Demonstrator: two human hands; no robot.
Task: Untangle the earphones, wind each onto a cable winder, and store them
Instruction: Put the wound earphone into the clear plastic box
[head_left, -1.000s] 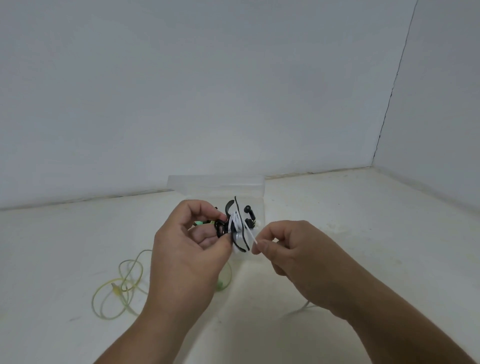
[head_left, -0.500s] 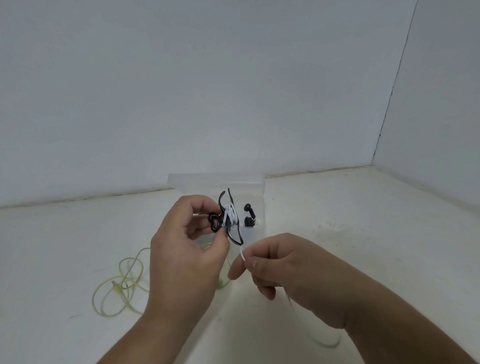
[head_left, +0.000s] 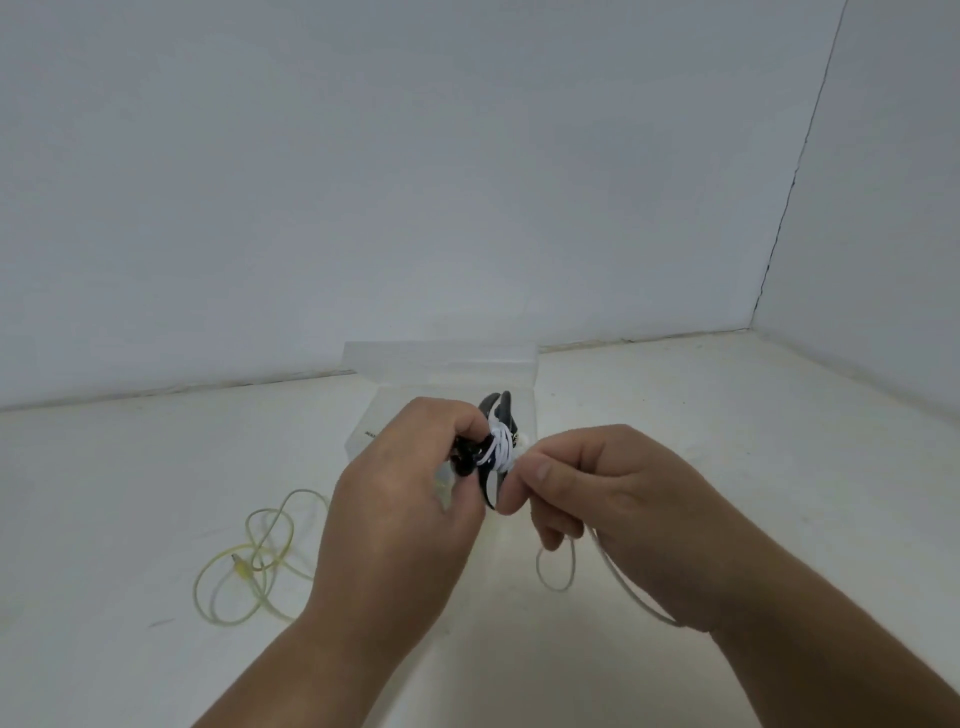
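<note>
Left hand (head_left: 395, 499) grips the cable winder (head_left: 496, 415); right hand (head_left: 587, 488) pinches the white cable (head_left: 498, 449), which should stay taut for neat turns.

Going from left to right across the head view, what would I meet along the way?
Yellow earphones → left hand → black cable winder wound with white cable → right hand pinching that cable.

Left hand (head_left: 395, 509) on a black cable winder (head_left: 496, 410), right hand (head_left: 597, 488) on its white cable (head_left: 498, 449) — yellow earphones (head_left: 249, 561) nearby.
</note>
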